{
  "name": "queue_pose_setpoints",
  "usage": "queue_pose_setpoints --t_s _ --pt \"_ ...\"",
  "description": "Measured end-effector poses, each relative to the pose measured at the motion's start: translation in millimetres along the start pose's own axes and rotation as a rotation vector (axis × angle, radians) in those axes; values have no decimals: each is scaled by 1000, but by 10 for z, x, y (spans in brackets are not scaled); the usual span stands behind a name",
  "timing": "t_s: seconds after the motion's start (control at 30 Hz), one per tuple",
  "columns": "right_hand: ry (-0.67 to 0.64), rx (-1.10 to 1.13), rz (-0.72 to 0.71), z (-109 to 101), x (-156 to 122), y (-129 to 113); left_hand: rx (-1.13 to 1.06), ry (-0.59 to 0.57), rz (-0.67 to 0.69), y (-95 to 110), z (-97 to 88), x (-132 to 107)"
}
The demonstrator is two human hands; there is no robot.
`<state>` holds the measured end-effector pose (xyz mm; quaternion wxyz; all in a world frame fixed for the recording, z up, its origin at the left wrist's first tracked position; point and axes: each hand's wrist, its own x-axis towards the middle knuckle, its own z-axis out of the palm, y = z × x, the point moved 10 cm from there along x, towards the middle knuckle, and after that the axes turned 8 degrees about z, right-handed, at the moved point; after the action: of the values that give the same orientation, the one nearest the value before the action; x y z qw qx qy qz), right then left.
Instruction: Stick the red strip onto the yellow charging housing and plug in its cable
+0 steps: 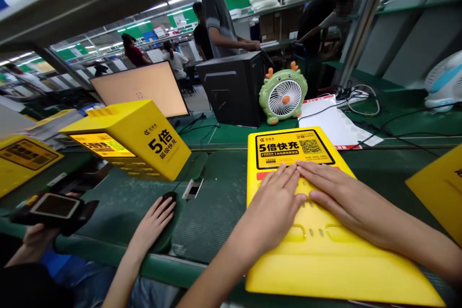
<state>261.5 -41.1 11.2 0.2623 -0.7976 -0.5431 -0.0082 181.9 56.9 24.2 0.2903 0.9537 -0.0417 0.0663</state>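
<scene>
A yellow charging-station box [325,260] lies flat on the green belt in front of me, its black label [293,148] with a QR code at the far end. My left hand [274,204] rests flat on its top face, fingers stretched out and together. My right hand [337,197] lies flat beside it, fingers extended, the fingertips of both hands meeting just below the label. Neither hand grips anything.
A co-worker at my left has one hand on a black mouse [168,197] and holds a handheld scanner [54,209]. Another yellow box [144,142] stands behind them, more at the left [25,159] and right [440,187] edges. Monitor [144,87], black PC tower [234,89], green fan [283,96], cables behind.
</scene>
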Motion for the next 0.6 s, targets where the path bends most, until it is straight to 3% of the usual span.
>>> queue_pose_setpoints --t_s 0.1,0.17,0.27,0.37,0.47,0.6 --pt "-101 -8 6 115 -44 94 86 -81 -57 -98 27 -115" --pt "-110 -14 12 87 -109 202 75 -57 -126 -238 -41 -269" --pt "-52 -21 37 -57 -279 405 -81 72 -228 -468 -93 -538" --pt "51 -12 74 -206 -499 593 -331 300 -270 -756 -63 -808" --pt "120 83 152 -231 -640 793 -526 562 -327 -1316 -150 -1247" --pt "318 239 448 -198 -615 1216 -597 767 -443 -2430 -591 -2203"
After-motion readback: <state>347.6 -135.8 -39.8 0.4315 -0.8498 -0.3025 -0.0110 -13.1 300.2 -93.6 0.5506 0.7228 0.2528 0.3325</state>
